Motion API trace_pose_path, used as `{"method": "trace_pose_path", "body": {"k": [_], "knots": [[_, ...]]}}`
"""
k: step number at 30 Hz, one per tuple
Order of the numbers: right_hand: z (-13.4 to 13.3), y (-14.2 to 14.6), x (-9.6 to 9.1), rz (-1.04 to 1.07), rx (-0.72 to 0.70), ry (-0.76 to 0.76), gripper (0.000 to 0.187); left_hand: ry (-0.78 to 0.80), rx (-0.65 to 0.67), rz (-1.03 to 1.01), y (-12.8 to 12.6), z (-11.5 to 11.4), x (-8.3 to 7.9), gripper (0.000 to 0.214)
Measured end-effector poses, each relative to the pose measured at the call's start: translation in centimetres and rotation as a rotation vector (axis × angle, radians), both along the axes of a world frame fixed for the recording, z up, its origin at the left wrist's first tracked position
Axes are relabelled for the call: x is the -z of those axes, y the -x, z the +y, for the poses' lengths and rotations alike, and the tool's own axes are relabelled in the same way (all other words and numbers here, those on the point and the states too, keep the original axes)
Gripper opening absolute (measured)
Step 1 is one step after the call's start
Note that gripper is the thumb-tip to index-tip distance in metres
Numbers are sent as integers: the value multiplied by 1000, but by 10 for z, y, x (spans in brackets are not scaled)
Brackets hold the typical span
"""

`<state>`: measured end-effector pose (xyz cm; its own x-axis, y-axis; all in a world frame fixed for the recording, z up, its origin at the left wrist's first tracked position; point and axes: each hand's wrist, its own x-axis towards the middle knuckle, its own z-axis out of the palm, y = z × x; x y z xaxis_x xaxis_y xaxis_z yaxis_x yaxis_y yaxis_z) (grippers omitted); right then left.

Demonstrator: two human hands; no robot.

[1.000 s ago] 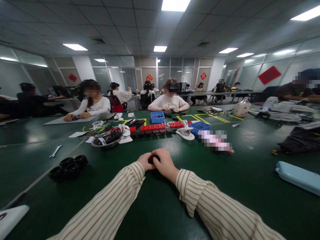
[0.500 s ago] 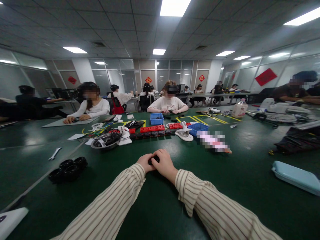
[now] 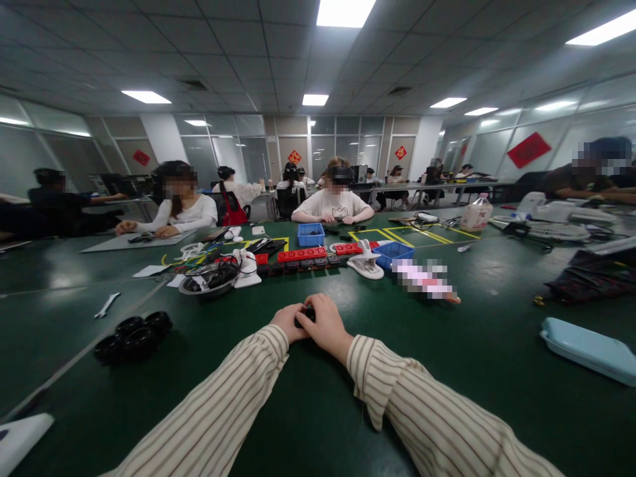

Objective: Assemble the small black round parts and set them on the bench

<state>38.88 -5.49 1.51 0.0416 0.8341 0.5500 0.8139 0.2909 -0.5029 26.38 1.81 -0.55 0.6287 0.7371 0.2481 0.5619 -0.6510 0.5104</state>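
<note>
My left hand [image 3: 289, 322] and my right hand [image 3: 326, 324] meet over the middle of the green table. Between them they hold a small black object [image 3: 305, 318], mostly covered by my fingers, so its kind does not show. The fingers of both hands curl round it, with the right thumb lying across its near side. To the left, several black ring-shaped pieces [image 3: 139, 339] are bunched together on the tabletop, and a wrench [image 3: 107, 305] lies beyond them.
Ahead stand red and black blocks in rows [image 3: 304, 256], a white clip stand [image 3: 366, 264], blue baskets [image 3: 311, 234] and a bowl of cables [image 3: 209, 281]. A light blue case [image 3: 589, 350] lies at right. Co-workers sit across the table.
My hands stay in nearly the same place around the black object, with only a slight shift of the fingers. The view has moved very little. A co-worker's hands at left have moved apart.
</note>
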Motion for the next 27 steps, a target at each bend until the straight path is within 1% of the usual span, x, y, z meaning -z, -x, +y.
{"method": "trace_pose_path", "body": {"k": [3,7,11,13,16,20,23,27], "knots": [[1,0,1,-15,-17,6,13,-10,3,6,0,-1,-1,35],[0,0,-2,-27,-87,-3,2,-4,38,8,0,1,0,33],[-2,1,-4,-31,-152,-7,10,13,52,12,2,4,2,27],[-3,1,-5,-27,-166,-10,12,18,56,12,2,5,2,28],[-4,1,-6,-10,-154,-19,11,19,61,8,2,5,3,37],[-2,1,-3,24,-82,-9,13,11,46,5,1,3,2,48],[1,0,0,23,-49,2,13,11,16,10,-1,1,0,46],[1,-1,0,15,-71,4,9,17,11,18,-1,-1,-2,39]]}}
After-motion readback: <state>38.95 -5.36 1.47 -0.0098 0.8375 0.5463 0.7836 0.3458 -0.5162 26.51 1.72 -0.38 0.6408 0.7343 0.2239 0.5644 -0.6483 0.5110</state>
